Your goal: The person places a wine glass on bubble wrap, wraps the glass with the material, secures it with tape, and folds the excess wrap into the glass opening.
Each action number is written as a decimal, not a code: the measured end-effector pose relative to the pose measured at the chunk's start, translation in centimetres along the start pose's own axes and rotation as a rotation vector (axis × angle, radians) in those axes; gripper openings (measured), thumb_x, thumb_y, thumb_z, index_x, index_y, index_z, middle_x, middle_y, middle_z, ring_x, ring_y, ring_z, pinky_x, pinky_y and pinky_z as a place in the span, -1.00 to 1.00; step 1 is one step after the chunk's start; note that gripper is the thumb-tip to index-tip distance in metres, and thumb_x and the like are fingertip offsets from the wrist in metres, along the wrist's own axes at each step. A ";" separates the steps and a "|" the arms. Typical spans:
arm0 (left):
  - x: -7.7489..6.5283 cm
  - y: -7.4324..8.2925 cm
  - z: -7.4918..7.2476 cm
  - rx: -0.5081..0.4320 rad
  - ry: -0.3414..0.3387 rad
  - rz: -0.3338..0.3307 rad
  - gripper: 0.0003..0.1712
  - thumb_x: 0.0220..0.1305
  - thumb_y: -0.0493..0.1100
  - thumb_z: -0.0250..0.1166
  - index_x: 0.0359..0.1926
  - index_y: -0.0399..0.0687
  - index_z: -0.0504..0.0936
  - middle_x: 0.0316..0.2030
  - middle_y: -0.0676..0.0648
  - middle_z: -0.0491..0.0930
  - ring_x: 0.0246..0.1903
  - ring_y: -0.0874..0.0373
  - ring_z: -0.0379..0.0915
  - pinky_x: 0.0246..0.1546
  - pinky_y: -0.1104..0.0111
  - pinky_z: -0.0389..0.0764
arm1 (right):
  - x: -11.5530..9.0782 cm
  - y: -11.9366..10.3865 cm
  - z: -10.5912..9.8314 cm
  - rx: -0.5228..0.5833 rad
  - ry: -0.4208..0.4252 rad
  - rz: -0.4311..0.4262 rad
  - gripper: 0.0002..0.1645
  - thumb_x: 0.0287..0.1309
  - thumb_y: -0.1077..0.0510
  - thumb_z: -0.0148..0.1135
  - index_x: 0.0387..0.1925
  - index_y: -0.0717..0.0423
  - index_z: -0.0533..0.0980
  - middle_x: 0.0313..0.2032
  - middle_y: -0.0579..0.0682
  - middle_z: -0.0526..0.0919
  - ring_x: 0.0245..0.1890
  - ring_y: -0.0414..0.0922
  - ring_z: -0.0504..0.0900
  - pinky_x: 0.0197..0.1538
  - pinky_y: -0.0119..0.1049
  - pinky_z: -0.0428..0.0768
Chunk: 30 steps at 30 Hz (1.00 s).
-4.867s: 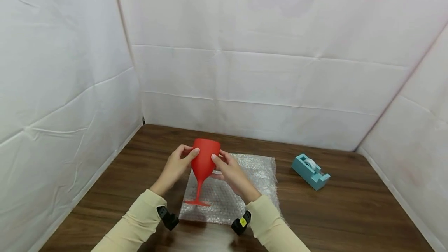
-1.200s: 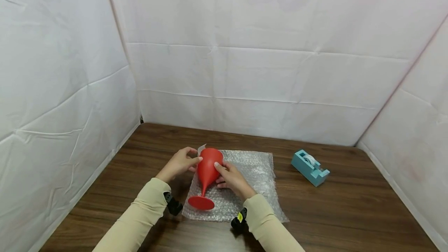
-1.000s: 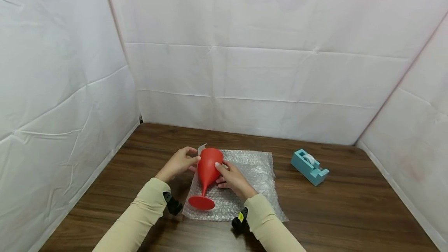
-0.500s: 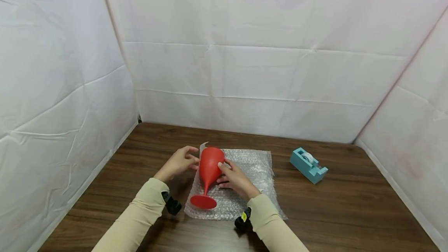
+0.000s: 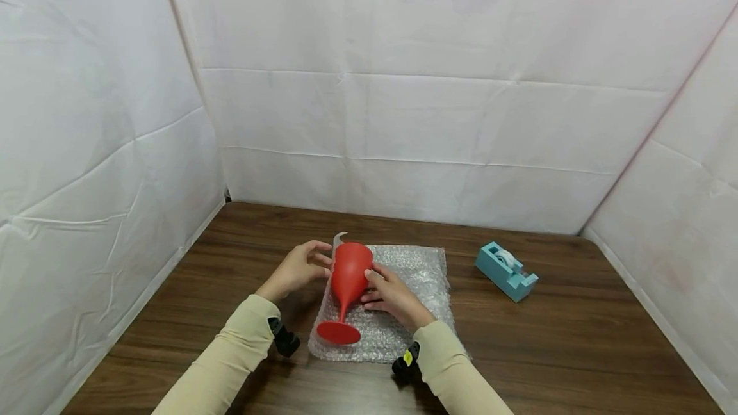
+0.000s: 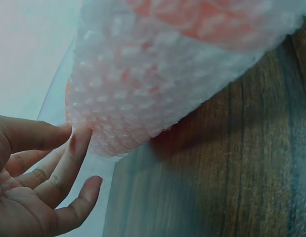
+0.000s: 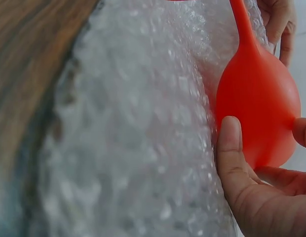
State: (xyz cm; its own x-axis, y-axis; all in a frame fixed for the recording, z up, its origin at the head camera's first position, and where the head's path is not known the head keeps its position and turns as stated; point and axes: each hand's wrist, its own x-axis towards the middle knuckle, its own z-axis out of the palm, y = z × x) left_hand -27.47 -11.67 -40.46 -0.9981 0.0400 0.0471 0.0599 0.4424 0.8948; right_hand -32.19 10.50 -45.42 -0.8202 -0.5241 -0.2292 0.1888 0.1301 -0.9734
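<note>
A red plastic goblet [image 5: 351, 272] lies tilted over a sheet of bubble wrap [image 5: 412, 274], its round base toward me and its rim away. My right hand [image 5: 398, 298] grips the bowl from the right; in the right wrist view its thumb presses the red bowl [image 7: 259, 98] and its fingers reach below. My left hand [image 5: 296, 269] is at the goblet's left, pinching the raised left edge of the sheet. In the left wrist view the bubble wrap [image 6: 128, 84] stands up between the left fingertips [image 6: 81, 136] and the goblet, whose red shows through.
A teal tape dispenser [image 5: 507, 272] with a roll of clear tape stands to the right on the dark wooden table [image 5: 553, 338]. White cloth walls [image 5: 357, 114] enclose the back and both sides.
The goblet has come down from above the bubble wrap onto it, its base toward me. My left hand has left the bowl and raised the sheet's left edge beside it.
</note>
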 end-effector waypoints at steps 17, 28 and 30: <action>0.3 0.1 1.6 0.020 0.063 0.012 -0.48 0.10 -0.39 0.36 0.13 -0.24 0.51 -0.11 -0.21 0.61 -0.19 0.02 0.58 -0.26 0.28 0.62 | -0.3 0.2 -0.8 0.012 0.043 0.008 -0.28 0.42 0.00 -0.03 0.45 0.19 0.03 -0.02 0.22 0.55 -0.36 -0.17 0.63 -0.17 -0.21 0.67; 0.3 0.2 2.5 0.045 0.088 0.085 -0.48 0.12 -0.39 0.35 0.14 -0.29 0.50 -0.04 -0.27 0.58 -0.08 -0.13 0.57 -0.14 0.17 0.64 | -0.7 0.4 -1.1 0.023 0.081 -0.009 -0.32 0.41 0.06 -0.01 0.43 0.19 0.06 -0.07 0.19 0.58 -0.39 -0.19 0.62 -0.24 -0.25 0.67; 0.2 0.3 2.6 0.040 0.095 0.075 -0.47 0.12 -0.38 0.36 0.15 -0.27 0.49 0.00 -0.28 0.56 -0.06 -0.14 0.57 -0.14 0.17 0.65 | -0.8 0.4 -1.2 0.021 0.081 -0.019 -0.34 0.40 0.07 -0.02 0.41 0.22 0.08 -0.08 0.18 0.58 -0.39 -0.19 0.61 -0.23 -0.24 0.68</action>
State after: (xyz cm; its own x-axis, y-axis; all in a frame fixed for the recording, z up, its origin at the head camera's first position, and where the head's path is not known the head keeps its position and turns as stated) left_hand -27.64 -9.14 -41.34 -0.9876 -0.0101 0.1566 0.1329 0.4769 0.8689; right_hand -32.09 11.95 -45.63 -0.8645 -0.4566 -0.2100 0.1834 0.1026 -0.9777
